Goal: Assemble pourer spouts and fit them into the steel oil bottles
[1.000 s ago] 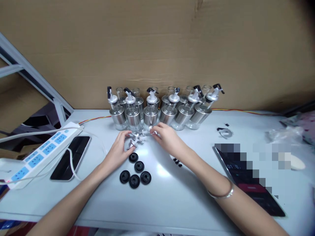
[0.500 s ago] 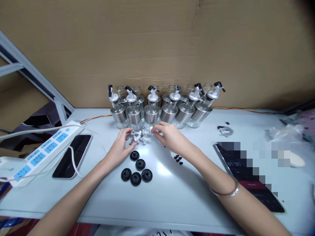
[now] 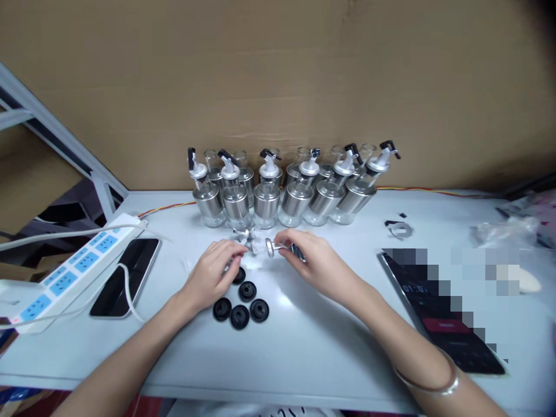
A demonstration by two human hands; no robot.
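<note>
My right hand pinches a silver pourer spout between thumb and fingers. Its round flange faces left, while the rest is partly covered by my fingers. Just left of it, my left hand has its fingertips at the edge of a small pile of silver pourer spouts. Its thumb and fingers are apart and nothing shows between them. Several round black stoppers lie on the table in front of it, one partly behind the left thumb.
Behind the hands stand two rows of glass bottles with steel bands; the front row carries pourers with black levers. A power strip and a phone lie left. A tablet, a silver ring part and a plastic bag lie right.
My right hand has drawn a spout back from the pile, toward me and slightly right. My left hand has pulled nearer to me, away from around the pile.
</note>
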